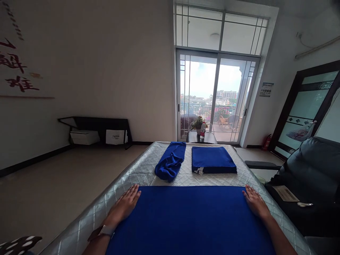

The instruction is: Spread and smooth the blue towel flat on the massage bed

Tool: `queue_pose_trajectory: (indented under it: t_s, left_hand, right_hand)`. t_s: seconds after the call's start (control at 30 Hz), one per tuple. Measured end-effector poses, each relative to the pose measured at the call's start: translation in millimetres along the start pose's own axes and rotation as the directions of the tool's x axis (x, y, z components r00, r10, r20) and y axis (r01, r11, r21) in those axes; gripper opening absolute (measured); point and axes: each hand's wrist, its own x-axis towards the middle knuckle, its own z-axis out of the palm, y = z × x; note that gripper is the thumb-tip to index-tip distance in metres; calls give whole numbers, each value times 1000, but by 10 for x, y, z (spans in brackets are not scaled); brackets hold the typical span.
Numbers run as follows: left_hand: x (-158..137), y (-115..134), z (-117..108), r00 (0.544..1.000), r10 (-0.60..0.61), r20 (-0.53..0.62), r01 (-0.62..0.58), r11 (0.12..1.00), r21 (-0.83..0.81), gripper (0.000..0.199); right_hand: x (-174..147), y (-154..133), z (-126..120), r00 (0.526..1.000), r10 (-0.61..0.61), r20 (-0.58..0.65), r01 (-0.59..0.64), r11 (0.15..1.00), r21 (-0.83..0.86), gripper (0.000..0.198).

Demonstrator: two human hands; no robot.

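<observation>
A blue cloth [190, 219] is spread flat over the near part of the quilted silver-white mattress [90, 216]. My left hand [126, 202] lies flat on its far left corner, fingers stretched out, a watch on the wrist. At the far right corner my right hand [255, 201] rests the same way, palm down on the cloth's edge. Beyond the cloth, a crumpled blue cloth [170, 164] lies on the left. To its right sits a neat stack of folded blue cloths [212, 158] with white tags at the front left corner.
A black armchair [313, 170] stands close on the right, with a card [286, 193] on its seat. Past the mattress's far end is a small table [192, 137] with a bottle [203, 130] and a plant [199, 122]. A black shelf [102, 124] stands against the left wall.
</observation>
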Motion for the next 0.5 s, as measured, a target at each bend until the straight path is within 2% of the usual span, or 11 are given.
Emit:
queue_pose_trajectory:
  t_s: [0.1,0.37,0.5]
  left_hand:
    - [-18,26,-35,999,2,43,-1,1000,-17,59]
    - [-29,90,-130,999,20,40,-20,1000,-2,56]
    - [-21,148,-156,999,-39,17,39,999,-9,56]
  right_hand:
    - [-5,-21,-21,1000,11,-3,-11,1000,2,67]
    - [-13,-26,-14,1000,18,-1,-18,1000,-15,68]
    - [-26,-51,-32,999,32,-10,-32,999,-24,68]
